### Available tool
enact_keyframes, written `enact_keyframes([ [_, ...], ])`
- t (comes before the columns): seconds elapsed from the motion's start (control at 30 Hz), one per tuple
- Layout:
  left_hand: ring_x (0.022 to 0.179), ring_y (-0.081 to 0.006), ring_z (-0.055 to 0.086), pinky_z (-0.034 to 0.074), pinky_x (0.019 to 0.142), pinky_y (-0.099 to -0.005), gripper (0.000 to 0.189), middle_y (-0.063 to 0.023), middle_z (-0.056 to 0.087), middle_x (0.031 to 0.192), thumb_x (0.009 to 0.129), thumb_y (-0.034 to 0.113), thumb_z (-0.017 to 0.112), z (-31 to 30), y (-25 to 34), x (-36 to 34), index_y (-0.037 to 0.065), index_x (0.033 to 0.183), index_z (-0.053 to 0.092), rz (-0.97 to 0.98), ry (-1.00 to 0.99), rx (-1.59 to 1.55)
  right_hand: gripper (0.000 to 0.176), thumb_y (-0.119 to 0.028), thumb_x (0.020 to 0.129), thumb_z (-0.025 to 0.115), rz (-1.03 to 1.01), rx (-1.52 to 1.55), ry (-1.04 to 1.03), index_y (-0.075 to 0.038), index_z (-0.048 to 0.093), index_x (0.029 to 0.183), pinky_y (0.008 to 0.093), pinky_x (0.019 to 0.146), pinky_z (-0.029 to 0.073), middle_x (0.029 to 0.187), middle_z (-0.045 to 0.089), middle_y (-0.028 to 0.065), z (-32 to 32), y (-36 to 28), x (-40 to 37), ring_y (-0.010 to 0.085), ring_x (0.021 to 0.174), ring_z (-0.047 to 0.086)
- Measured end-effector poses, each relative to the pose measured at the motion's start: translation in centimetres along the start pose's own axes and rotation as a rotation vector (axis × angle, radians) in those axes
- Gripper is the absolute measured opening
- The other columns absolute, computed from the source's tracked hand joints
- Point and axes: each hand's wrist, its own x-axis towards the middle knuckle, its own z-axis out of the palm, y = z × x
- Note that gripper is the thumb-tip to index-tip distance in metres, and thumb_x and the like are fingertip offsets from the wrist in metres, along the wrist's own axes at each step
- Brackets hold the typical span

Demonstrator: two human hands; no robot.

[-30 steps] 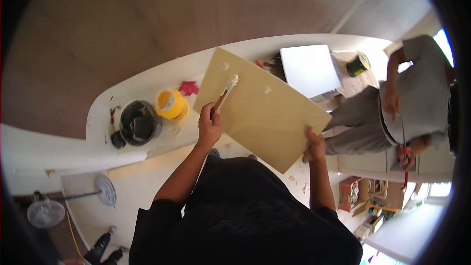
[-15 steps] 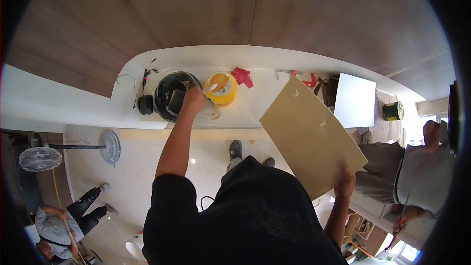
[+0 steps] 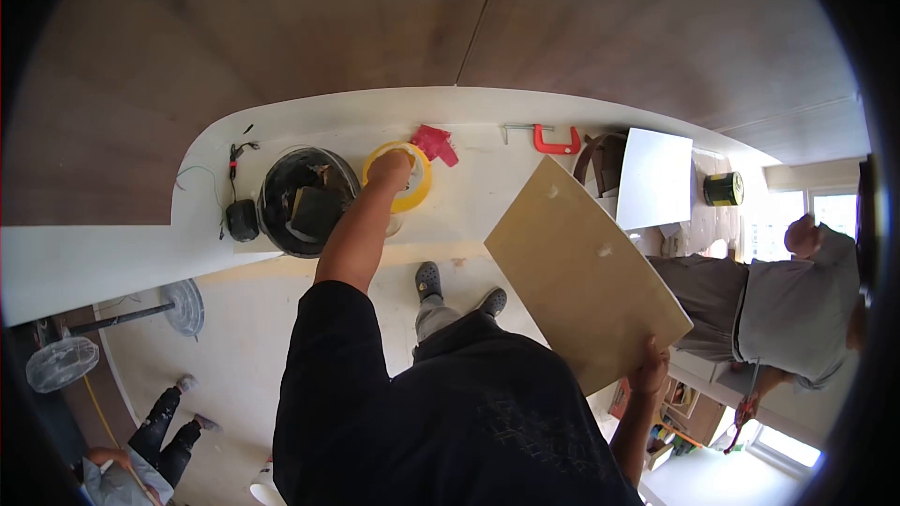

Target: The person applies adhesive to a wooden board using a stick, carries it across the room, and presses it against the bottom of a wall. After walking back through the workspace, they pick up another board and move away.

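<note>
My left hand (image 3: pixel 390 170) is closed at the mouth of a yellow tub (image 3: pixel 424 195). The fingers mostly hide what they grip; it seemed a small white-ended tool when it showed earlier. Beside the tub, a black bucket (image 3: pixel 272 211) contains a dark flat-sided block (image 3: pixel 316 214) and other bits. My right hand (image 3: pixel 650 370) grips the lower right edge of a tan rectangular board (image 3: pixel 586 272), which is held tilted out in front of me. Two small pale marks show on the board's face.
On the white ledge lie a crumpled red cloth (image 3: pixel 434 144), a red clamp (image 3: pixel 557 141), a white panel (image 3: pixel 654 178) and a dark can (image 3: pixel 723 189). One person (image 3: pixel 797 309) stands close on the right, another (image 3: pixel 127 478) at lower left. A fan (image 3: pixel 62 364) stands left.
My left hand has moved from between the bucket and the tub to over the tub's mouth. The view has shifted a little; my right hand still holds the board.
</note>
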Motion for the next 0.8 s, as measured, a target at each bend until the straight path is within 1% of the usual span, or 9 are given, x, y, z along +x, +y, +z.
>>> enact_keyframes([
  [0.07,0.098,-0.0299,0.063,0.051,0.082,-0.0374,0.026,-0.0173,0.065,0.106,0.077,0.009,0.062,-0.4,-0.4,0.5,0.004,0.102,0.067,0.087,-0.021,0.067,0.037,-0.023,0.092,0.056,-0.057,-0.121,0.013,0.006,0.052,0.115,0.0313,0.08,0.049,0.106,0.062,0.0126,0.0,0.5,-0.2,0.0201,0.092,0.061],
  [0.13,0.097,-0.0307,0.064,0.051,0.081,-0.0375,0.026,-0.0182,0.066,0.102,0.074,0.007,0.065,-1.0,-0.9,1.4,0.003,0.099,0.068,0.078,-0.078,0.112,0.037,-0.025,0.093,0.055,-0.053,-0.196,-0.002,0.006,0.053,0.114,0.03,0.079,0.048,0.105,0.062,0.0124,0.4,0.0,-0.3,0.0191,0.091,0.061],
  [0.27,0.094,-0.0313,0.065,0.052,0.08,-0.0374,0.024,-0.0194,0.067,0.097,0.072,0.008,0.066,-3.9,-1.8,-0.6,0.001,0.095,0.068,-0.041,-0.118,0.022,0.038,-0.026,0.094,0.052,0.018,-0.053,-0.016,0.006,0.053,0.113,0.0274,0.077,0.048,0.103,0.062,0.012,2.5,-0.6,0.7,0.0166,0.091,0.06],
  [0.37,0.091,-0.0309,0.065,0.052,0.079,-0.0374,0.026,-0.0194,0.066,0.098,0.072,0.012,0.067,-0.7,-6.8,1.3,0.001,0.096,0.068,0.058,-0.092,0.058,0.035,-0.023,0.093,0.053,0.007,0.039,-0.052,0.006,0.052,0.114,0.0285,0.078,0.048,0.105,0.061,0.0122,2.2,0.4,2.1,0.018,0.093,0.06],
  [0.47,0.086,-0.0304,0.066,0.053,0.076,-0.0376,0.025,-0.0191,0.067,0.092,0.074,0.017,0.065,-3.3,-7.3,-2.6,0.002,0.093,0.068,0.199,-0.053,0.31,0.039,-0.018,0.093,0.053,0.037,0.119,-0.075,0.005,0.046,0.123,0.0316,0.085,0.048,0.111,0.058,0.0126,2.4,1.2,3.6,0.0206,0.098,0.059],
  [0.53,0.08,-0.0302,0.066,0.052,0.073,-0.0371,0.023,-0.018,0.067,0.085,0.075,0.018,0.064,-4.8,-8.1,-5.1,0.003,0.091,0.069,0.148,-0.003,0.086,0.036,-0.015,0.091,0.055,0.049,0.169,-0.108,0.005,0.048,0.12,0.0323,0.083,0.049,0.111,0.059,0.013,2.5,1.9,4.8,0.0214,0.096,0.06],
  [0.67,0.059,-0.0224,0.062,0.048,0.055,-0.0337,0.02,-0.0117,0.065,0.069,0.08,0.019,0.06,-6.1,-9.0,-9.3,0.003,0.087,0.07,-0.197,0.162,-0.56,0.036,-0.014,0.09,0.056,0.08,0.252,-0.119,0.005,0.048,0.12,0.0324,0.083,0.049,0.112,0.059,0.0133,3.8,2.7,6.5,0.022,0.098,0.06],
  [0.77,0.045,-0.0114,0.05,0.037,0.042,-0.0282,0.02,-0.0041,0.061,0.064,0.084,0.021,0.058,-7.8,-8.6,-13.2,0.003,0.086,0.068,-0.298,0.133,-0.797,0.035,-0.011,0.09,0.055,0.095,0.35,-0.178,0.006,0.048,0.12,0.0328,0.083,0.05,0.112,0.059,0.0137,4.3,3.4,7.5,0.0228,0.1,0.06],
  [0.8,0.044,-0.0079,0.044,0.033,0.039,-0.0259,0.02,-0.0015,0.058,0.062,0.086,0.021,0.058,-8.6,-7.6,-15.1,0.003,0.084,0.067,-0.269,0.177,-0.833,0.034,-0.009,0.09,0.054,0.115,0.378,-0.174,0.005,0.048,0.121,0.0337,0.083,0.05,0.112,0.059,0.0139,4.7,3.6,7.6,0.0235,0.1,0.06],
])
